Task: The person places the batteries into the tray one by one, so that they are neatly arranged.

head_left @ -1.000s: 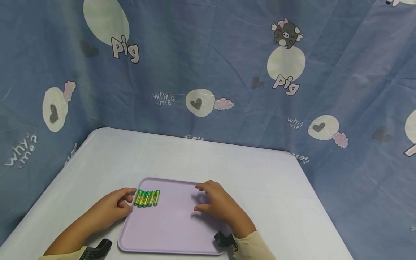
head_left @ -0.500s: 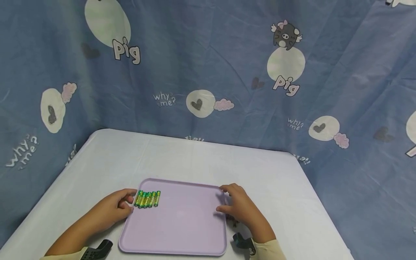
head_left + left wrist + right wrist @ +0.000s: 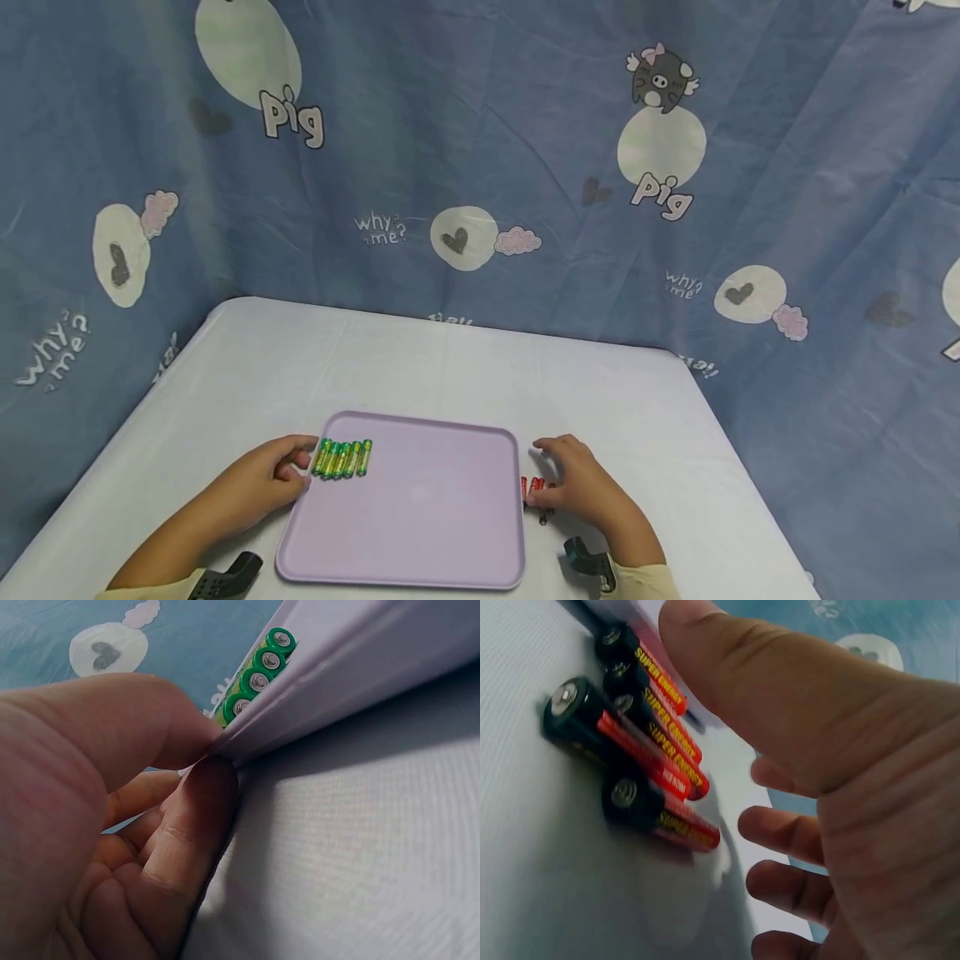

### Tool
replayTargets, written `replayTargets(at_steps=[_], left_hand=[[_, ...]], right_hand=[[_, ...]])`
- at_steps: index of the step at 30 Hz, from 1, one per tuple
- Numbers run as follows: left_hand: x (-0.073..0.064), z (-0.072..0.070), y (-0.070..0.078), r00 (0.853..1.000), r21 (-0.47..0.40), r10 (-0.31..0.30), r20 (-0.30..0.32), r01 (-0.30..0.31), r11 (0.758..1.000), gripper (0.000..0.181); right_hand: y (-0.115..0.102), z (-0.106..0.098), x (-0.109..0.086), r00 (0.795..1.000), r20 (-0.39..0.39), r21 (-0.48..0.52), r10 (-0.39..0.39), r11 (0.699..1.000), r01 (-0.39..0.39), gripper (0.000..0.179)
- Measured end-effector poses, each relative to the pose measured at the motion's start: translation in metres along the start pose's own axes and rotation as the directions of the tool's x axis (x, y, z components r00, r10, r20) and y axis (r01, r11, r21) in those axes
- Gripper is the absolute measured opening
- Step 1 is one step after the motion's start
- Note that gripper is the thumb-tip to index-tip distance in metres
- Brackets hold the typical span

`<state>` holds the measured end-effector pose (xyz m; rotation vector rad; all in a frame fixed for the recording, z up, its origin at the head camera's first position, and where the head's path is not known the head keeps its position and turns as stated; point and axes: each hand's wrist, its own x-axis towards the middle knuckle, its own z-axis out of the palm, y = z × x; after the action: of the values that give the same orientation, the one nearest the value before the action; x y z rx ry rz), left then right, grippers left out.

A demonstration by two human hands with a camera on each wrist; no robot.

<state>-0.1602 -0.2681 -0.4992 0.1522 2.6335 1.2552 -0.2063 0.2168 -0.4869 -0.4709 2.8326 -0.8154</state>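
My right hand (image 3: 583,482) gapes wide beside red batteries (image 3: 646,756) (my left hand (image 3: 262,475) pinches the tray (image 3: 420,533)); an uneven squeeze could roll one beyond my grasp.

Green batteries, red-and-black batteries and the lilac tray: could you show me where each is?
Green batteries (image 3: 342,460): head view, on the side of one mid-row.
Red-and-black batteries (image 3: 636,748): right wrist view, on the side of the largest-looking one.
Lilac tray (image 3: 412,525): head view, on its bare flat surface.
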Motion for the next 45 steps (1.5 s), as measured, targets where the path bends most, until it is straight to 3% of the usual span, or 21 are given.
replayTargets(at_steps=[8, 14, 29, 40, 45], left_hand=[[-0.001, 0.000, -0.001, 1.000, -0.001, 0.011, -0.006, -0.011, 1.000, 0.062], [-0.001, 0.000, -0.001, 1.000, 0.002, -0.007, -0.005, 0.007, 1.000, 0.062], [0.001, 0.000, -0.002, 1.000, 0.003, 0.009, 0.004, -0.009, 1.000, 0.062], [0.001, 0.001, -0.002, 1.000, -0.005, 0.008, 0.000, -0.008, 1.000, 0.062], [0.001, 0.000, -0.001, 1.000, -0.006, -0.004, 0.003, 0.004, 1.000, 0.062]], right_hand=[[0.007, -0.002, -0.004, 0.998, 0.070, 0.019, -0.002, 1.000, 0.000, 0.084], [0.006, 0.000, -0.006, 0.994, 0.101, 0.005, -0.046, 0.999, 0.045, 0.072], [0.005, 0.001, -0.008, 0.991, 0.114, 0.022, -0.077, 0.997, 0.075, 0.048], [0.001, -0.005, -0.017, 0.973, 0.219, 0.050, -0.078, 0.996, 0.069, 0.080], [-0.001, -0.003, -0.018, 0.973, 0.214, 0.041, -0.082, 0.996, 0.075, 0.072]])
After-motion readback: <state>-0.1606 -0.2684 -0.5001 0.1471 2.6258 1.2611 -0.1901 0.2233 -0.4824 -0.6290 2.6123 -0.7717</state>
